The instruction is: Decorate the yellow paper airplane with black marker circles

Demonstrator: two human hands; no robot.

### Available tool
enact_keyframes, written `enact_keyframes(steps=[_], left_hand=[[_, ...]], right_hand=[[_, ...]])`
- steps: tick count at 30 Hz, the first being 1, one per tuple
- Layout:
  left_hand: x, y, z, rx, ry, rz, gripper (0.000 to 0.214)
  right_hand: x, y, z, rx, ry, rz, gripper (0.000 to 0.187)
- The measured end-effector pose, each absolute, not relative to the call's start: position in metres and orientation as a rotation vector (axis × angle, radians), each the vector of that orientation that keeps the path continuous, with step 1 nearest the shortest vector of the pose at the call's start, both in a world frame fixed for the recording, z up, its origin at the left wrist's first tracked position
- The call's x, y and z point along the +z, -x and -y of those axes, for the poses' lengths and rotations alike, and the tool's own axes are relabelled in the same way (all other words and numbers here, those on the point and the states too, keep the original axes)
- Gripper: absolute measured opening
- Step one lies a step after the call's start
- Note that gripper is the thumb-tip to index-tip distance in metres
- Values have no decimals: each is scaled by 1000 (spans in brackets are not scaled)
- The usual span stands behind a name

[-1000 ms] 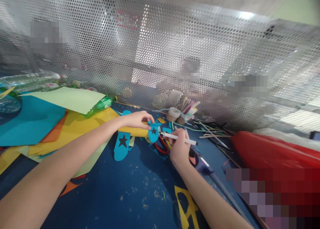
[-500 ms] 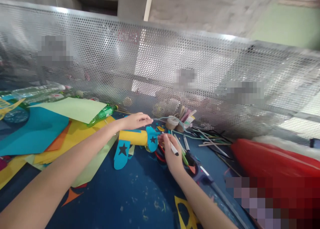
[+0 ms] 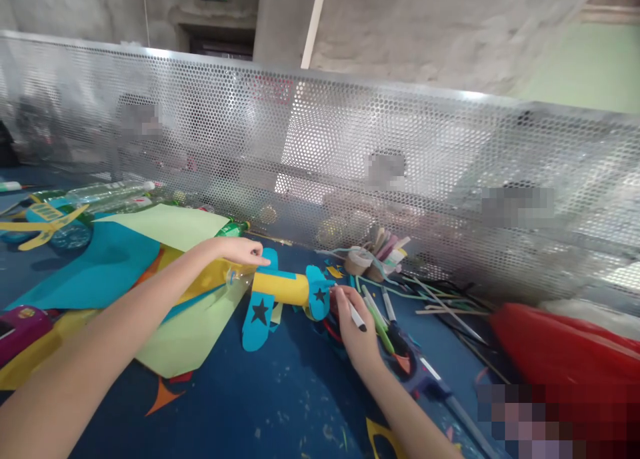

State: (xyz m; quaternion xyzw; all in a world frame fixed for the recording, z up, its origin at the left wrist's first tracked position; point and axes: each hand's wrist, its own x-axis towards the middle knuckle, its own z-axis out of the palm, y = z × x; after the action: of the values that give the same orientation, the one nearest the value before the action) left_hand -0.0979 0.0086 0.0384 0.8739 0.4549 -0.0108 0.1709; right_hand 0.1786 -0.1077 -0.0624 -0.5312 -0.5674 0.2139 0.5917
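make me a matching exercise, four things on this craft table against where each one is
Things
1. marker
2. yellow tube
3. green bottle
4. red sheet

Places
A. far right of the table
B. in the right hand
C. between the blue star wings
D. just behind the left hand, near the mesh

Pairs: 1-B, 2-C, 3-D, 4-A
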Motion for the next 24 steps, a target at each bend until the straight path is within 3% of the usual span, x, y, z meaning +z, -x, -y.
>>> enact_keyframes(steps=[11, 24], left_hand=[[28, 107, -6, 2, -2342, -1065, 62], [2, 66, 18, 473, -2315, -969, 56]], right_hand=[[-48, -173, 109, 669, 1179, 1134, 38], [-30, -210, 100, 554, 1218, 931, 35]])
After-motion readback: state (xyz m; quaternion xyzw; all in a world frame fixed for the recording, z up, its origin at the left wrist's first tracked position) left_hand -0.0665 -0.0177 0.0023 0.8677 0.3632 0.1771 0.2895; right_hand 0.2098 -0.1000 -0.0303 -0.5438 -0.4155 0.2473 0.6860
